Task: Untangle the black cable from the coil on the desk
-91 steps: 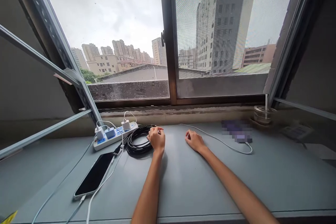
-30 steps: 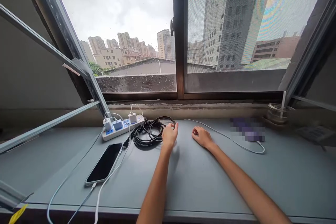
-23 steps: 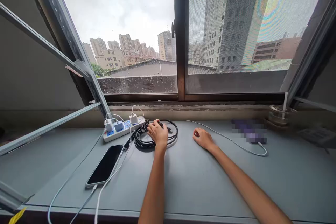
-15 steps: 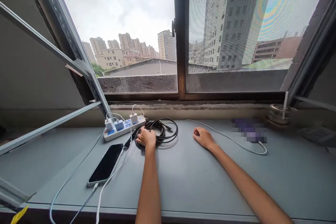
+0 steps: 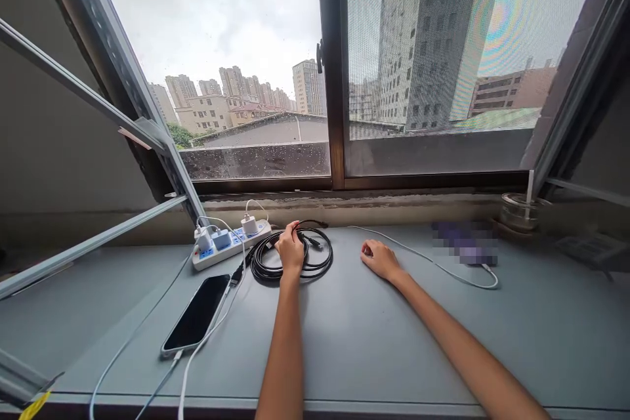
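A clear cup (image 5: 516,216) with a white straw (image 5: 530,187) stands near the surface's back edge, toward the right; its contents are too dim to tell. The coiled black cable (image 5: 266,273) lies near that edge, beside a power strip (image 5: 231,253), its overlapping loops spread left to right, one plug pointing right. The left hand (image 5: 291,252) pinches a raised strand; the right hand (image 5: 380,259) rests loosely curled on the gray surface (image 5: 354,341). Beyond, a sliding window (image 5: 336,144) shows overcast sky.

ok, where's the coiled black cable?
Head view, left of centre: the coiled black cable lies on the grey tabletop, at the left hand, right of the power strip.
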